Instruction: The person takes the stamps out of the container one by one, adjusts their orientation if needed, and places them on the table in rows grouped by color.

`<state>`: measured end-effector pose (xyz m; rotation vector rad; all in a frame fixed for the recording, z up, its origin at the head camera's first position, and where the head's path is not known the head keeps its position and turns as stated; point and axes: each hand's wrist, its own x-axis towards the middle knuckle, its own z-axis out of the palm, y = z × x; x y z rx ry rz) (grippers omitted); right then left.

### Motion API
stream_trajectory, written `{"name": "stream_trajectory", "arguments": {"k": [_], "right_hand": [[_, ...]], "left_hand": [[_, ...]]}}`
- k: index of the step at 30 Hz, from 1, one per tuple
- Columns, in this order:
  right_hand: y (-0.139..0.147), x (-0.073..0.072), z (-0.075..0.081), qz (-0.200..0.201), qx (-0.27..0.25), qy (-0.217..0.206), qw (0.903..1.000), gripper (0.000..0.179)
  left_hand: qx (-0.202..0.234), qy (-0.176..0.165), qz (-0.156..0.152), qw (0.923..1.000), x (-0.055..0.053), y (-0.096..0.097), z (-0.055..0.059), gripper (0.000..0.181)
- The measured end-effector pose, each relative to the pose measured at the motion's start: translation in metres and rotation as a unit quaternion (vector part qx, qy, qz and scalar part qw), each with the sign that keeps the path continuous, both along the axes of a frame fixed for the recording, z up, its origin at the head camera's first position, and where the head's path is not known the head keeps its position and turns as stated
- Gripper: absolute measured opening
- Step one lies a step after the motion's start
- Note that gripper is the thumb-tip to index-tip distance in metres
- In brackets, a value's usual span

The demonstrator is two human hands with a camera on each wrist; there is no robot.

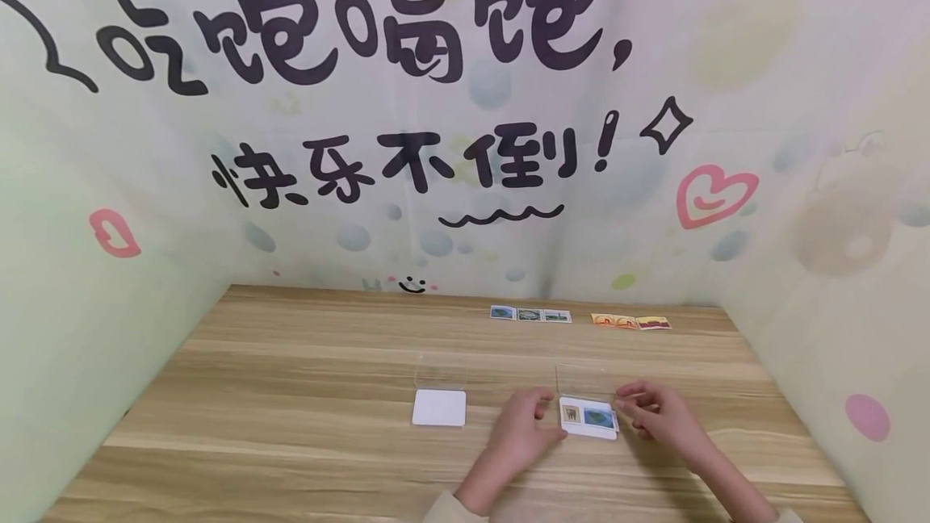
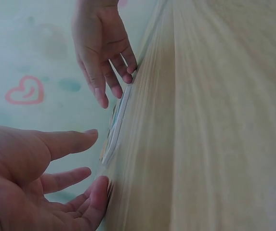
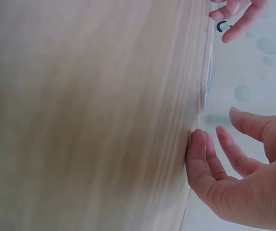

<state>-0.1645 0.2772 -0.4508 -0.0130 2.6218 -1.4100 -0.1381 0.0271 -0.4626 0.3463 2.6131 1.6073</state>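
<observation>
A white card in a clear plastic case lies on the table, its clear lid folded back behind it. On the card lie a small brown stamp and a larger blue-green stamp. My left hand is at the card's left side, thumb near its front corner and fingers spread apart. On the other side, my right hand has loosely bent fingers right at the case's edge. The left wrist view shows that right hand with fingertips low by the card's edge, nothing gripped.
A second clear case with a white card lies to the left, its lid also folded back. Near the table's back edge are a row of blue-green stamps and a row of orange and red stamps. A printed cloth hangs behind.
</observation>
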Motion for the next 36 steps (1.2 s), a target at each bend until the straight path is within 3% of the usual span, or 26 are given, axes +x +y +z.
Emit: {"name": "stream_trajectory", "arguments": {"k": [10,17,26,36], "right_hand": [[-0.002,0.005,-0.004,0.017,0.001,-0.006,0.9998,0.025],[0.001,0.006,-0.008,0.037,0.000,0.002,0.9993,0.023],[-0.002,0.008,-0.010,0.020,0.017,-0.016,0.9995,0.023],[-0.004,0.006,-0.008,0.021,0.029,-0.012,0.9993,0.022]], "left_hand": [[-0.019,0.010,-0.005,0.9998,0.003,0.003,-0.002,0.055],[-0.023,0.013,0.014,0.9996,0.003,0.008,-0.006,0.052],[-0.023,0.006,0.034,0.9991,0.006,0.013,-0.004,0.052],[-0.078,0.022,0.042,0.9958,0.003,0.017,-0.002,0.053]]}}
